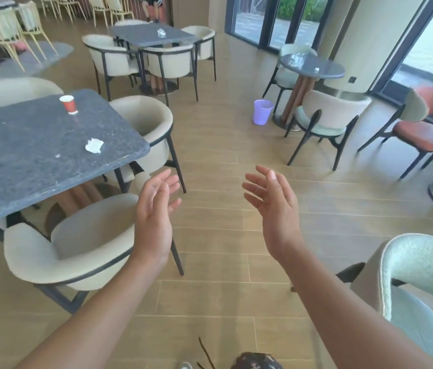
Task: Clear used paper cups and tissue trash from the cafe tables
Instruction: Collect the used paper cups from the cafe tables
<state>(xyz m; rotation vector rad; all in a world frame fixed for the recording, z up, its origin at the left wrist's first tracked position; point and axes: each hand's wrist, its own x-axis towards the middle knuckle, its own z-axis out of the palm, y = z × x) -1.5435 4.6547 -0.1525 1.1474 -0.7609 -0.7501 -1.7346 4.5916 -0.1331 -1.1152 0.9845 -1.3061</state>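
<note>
A red paper cup stands upright on the dark stone table at my left. A crumpled white tissue lies nearer the table's right edge. More crumpled tissue sits on the far square table, and a small white scrap rests on the round table at the right. My left hand and my right hand are raised over the floor, palms facing each other, fingers straight and spread, holding nothing.
A purple waste bin stands on the wooden floor by the round table's base. Cream armchairs surround the left table. A green-seated chair, an orange chair and a pale green chair back stand at the right.
</note>
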